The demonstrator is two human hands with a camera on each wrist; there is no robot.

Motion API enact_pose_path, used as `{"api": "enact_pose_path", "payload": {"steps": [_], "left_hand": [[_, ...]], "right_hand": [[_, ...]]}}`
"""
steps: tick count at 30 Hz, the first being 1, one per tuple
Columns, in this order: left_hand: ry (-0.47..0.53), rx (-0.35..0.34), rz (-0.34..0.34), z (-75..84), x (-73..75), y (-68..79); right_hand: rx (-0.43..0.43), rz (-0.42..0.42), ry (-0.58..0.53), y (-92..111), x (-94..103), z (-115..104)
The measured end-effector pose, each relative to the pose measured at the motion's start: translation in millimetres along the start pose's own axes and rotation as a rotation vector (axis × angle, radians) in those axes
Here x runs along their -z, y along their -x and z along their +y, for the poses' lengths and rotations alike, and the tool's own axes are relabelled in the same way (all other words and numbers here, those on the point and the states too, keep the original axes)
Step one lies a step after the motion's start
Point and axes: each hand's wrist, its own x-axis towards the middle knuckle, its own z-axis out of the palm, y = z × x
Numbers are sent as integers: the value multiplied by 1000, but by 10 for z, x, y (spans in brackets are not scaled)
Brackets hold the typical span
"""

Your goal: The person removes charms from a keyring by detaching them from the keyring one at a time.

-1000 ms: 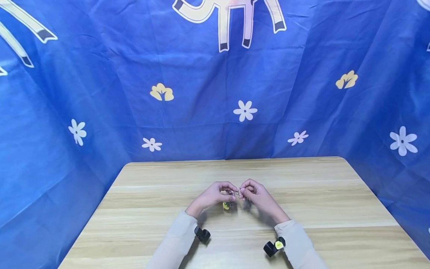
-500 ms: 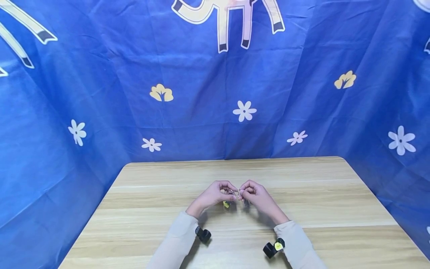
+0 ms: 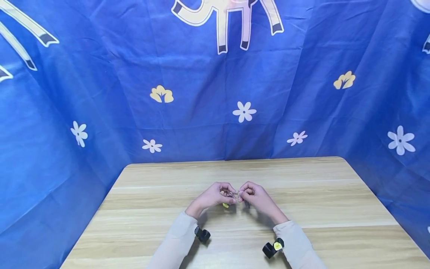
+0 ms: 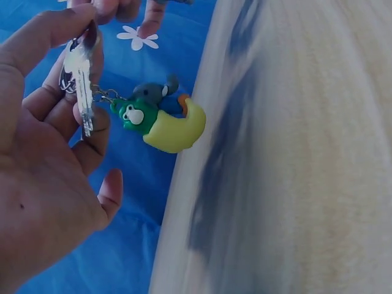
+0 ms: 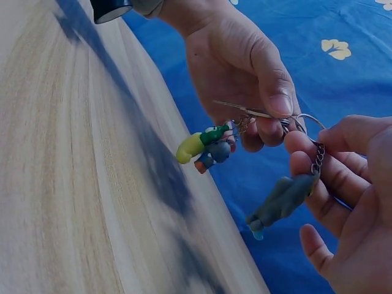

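Note:
My left hand [image 3: 213, 195] pinches a silver key [image 4: 81, 79] and metal rings between thumb and fingers. From it hang small figure charms on a chain: a green-headed, yellow-bodied one [image 4: 174, 131] and a grey-headed one [image 4: 149, 93]. Facing it, my right hand [image 3: 256, 197] pinches the edge of a split key ring [image 5: 313, 119] with thumb and fingertip. A dark grey figure charm [image 5: 283, 199] dangles by a short chain near the right fingers. The ring spans the small gap between both hands; whether the rings are linked is hard to tell.
Both hands are above a light wood-grain table [image 3: 319, 201]. A blue patterned cloth [image 3: 201, 130] hangs behind it. A black wrist camera [image 3: 202, 235] sits on the left sleeve, another camera [image 3: 270, 249] on the right.
Both hands stay almost in place, sinking very slightly. The ring between them shows more plainly now, while the yellow charm below the left hand shows less.

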Motion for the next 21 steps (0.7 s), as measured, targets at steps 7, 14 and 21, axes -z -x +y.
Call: {"api": "enact_pose_path", "payload": {"steps": [7, 14, 21], "left_hand": [[-37, 1, -40, 43, 16, -5], [-7, 13, -108, 39, 21, -8], [25, 17, -160, 20, 40, 8]], "right_hand": [[-6, -16, -6, -17, 4, 71], [20, -61, 9, -22, 22, 106], [12, -79, 14, -16, 23, 99]]}}
